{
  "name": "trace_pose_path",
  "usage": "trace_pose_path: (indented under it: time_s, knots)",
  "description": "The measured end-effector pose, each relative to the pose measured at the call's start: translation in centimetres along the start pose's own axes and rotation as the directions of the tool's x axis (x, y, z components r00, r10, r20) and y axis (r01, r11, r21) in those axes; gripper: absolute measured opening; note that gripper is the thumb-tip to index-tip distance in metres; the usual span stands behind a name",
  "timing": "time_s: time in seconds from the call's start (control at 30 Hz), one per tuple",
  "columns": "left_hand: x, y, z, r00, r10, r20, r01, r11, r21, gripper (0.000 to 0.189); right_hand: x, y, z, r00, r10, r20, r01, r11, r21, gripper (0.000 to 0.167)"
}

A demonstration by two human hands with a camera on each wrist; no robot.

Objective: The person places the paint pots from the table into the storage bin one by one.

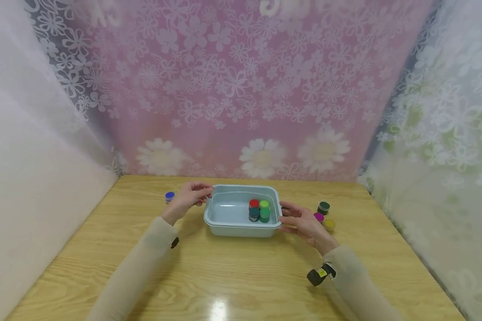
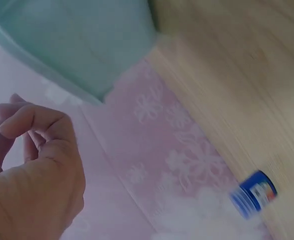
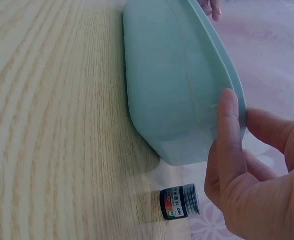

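A pale blue plastic basin [image 1: 229,232] stands on the table. Inside, toward its right end, red [image 1: 254,203], light green [image 1: 264,204], dark teal [image 1: 254,215] and green [image 1: 264,216] paint jars sit grouped together. My right hand [image 1: 305,225] holds the basin's right rim, fingers [image 3: 228,135] along the outer wall and thumb over the edge. Near the basin's far left corner is my left hand [image 1: 189,198]; in the left wrist view its fingers [image 2: 36,120] are loosely bent, apart from the rim. A blue-lidded paint jar [image 2: 254,194] stands left of that hand.
Beside the right hand stand a dark green paint jar [image 1: 323,207], a magenta-lidded jar [image 1: 319,217] and a yellow jar [image 1: 329,225]. The wooden table [image 1: 233,272] meets a pink flowered curtain [image 1: 233,111] at the back, with pale cloth on both sides.
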State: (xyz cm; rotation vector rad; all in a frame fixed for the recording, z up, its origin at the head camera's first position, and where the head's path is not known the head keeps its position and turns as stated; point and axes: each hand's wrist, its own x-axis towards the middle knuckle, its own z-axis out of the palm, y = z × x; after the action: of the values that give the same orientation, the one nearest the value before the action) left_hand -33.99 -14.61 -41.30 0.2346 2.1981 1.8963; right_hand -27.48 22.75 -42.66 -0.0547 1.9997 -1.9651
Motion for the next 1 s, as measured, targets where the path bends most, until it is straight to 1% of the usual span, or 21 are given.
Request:
trace_pose_path:
  time_s: [0.17, 0.23, 0.33, 0.43, 0.63, 0.8, 0.9, 1.0]
  knots:
    - [-0.5, -0.4, -2.5, 0.999, -0.011, -0.03, 0.011, 1.0, 0.015, 0.037, -0.1, 0.1, 0.0, 1.0, -0.003, 0.003, 0.002, 1.0, 0.006, 0.067]
    - [-0.6, -0.6, -3.5, 0.999, -0.017, -0.036, 0.017, 1.0, 0.009, 0.034, -0.2, 0.0, 0.0, 1.0, -0.003, 0.002, 0.003, 1.0, 0.01, 0.067]
    - [-0.8, -0.9, -4.8, 0.999, -0.023, -0.042, 0.023, 1.0, 0.011, 0.032, -0.1, 0.0, 0.0, 1.0, -0.002, 0.0, 0.002, 1.0, 0.013, 0.067]
    - [-1.1, -1.2, -5.9, 0.997, -0.037, -0.062, 0.038, 0.999, 0.018, 0.032, -0.1, 0.0, 0.0, 1.0, -0.001, -0.003, 0.001, 1.0, 0.019, 0.067]
    - [-1.5, -1.6, -7.2, 0.988, -0.085, -0.129, 0.087, 0.996, 0.009, 0.036, -0.2, 0.1, 0.1, 1.0, -0.003, -0.007, 0.004, 1.0, 0.02, 0.068]
    - [-1.6, -2.1, -8.0, 0.98, -0.094, -0.178, 0.099, 0.995, 0.018, 0.043, -0.1, 0.2, 0.1, 1.0, -0.012, -0.004, 0.012, 1.0, 0.017, 0.067]
    - [-1.6, -2.6, -8.4, 0.968, -0.104, -0.228, 0.106, 0.994, -0.003, 0.044, -0.2, 0.2, 0.1, 1.0, -0.018, 0.002, 0.018, 1.0, 0.013, 0.066]
    - [-1.5, -2.9, -8.8, 0.952, -0.122, -0.282, 0.116, 0.993, -0.038, 0.044, -0.2, 0.3, 0.1, 1.0, -0.018, 0.006, 0.018, 1.0, 0.015, 0.065]
